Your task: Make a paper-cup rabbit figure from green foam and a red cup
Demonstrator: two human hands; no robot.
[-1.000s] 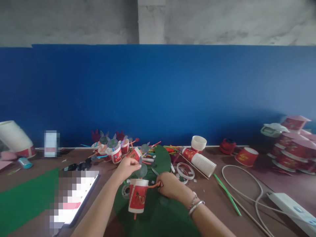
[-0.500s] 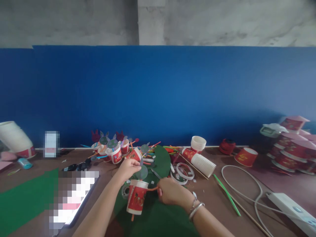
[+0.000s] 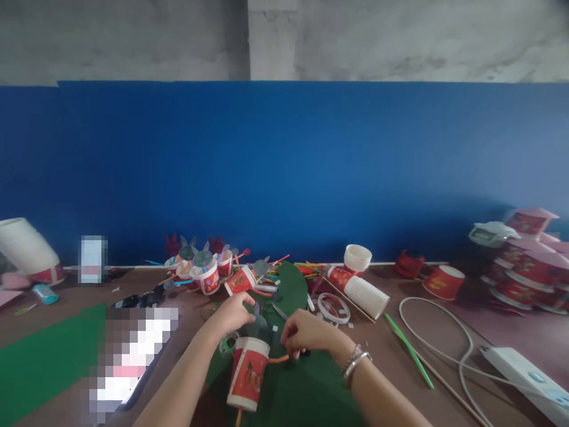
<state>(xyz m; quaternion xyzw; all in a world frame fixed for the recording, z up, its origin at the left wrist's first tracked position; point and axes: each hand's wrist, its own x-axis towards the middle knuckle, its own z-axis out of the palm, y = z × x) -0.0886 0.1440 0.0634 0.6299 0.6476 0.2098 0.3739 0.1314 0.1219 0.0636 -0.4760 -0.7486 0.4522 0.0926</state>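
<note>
A red and white paper cup [image 3: 248, 373] tilts in front of me, with one orange stick [image 3: 279, 359] out of its right side and another below its base. Above its rim stands a dark grey, round cutout [image 3: 256, 326] with pointed ears. My left hand [image 3: 233, 313] has its thumb and forefinger at the cutout's left edge and ear, seemingly pinching it. Curled fingers of my right hand [image 3: 306, 333] hang just above the free end of the side stick. What they hold, if anything, is hidden, though something dark shows beneath them.
Finished cups with eared cutouts [image 3: 204, 276] crowd the back left. Behind my hands lie scissors [image 3: 279, 311], tape rings [image 3: 334, 308] and a row of nested cups [image 3: 367, 298]. A white power strip [image 3: 527, 376] and cable are at right, a lit screen [image 3: 133, 362] at left.
The cup has come lower and nearer, and the cutout sits lower with it. My right hand has shifted up off the side stick, whose end now shows. My left hand has dropped slightly.
</note>
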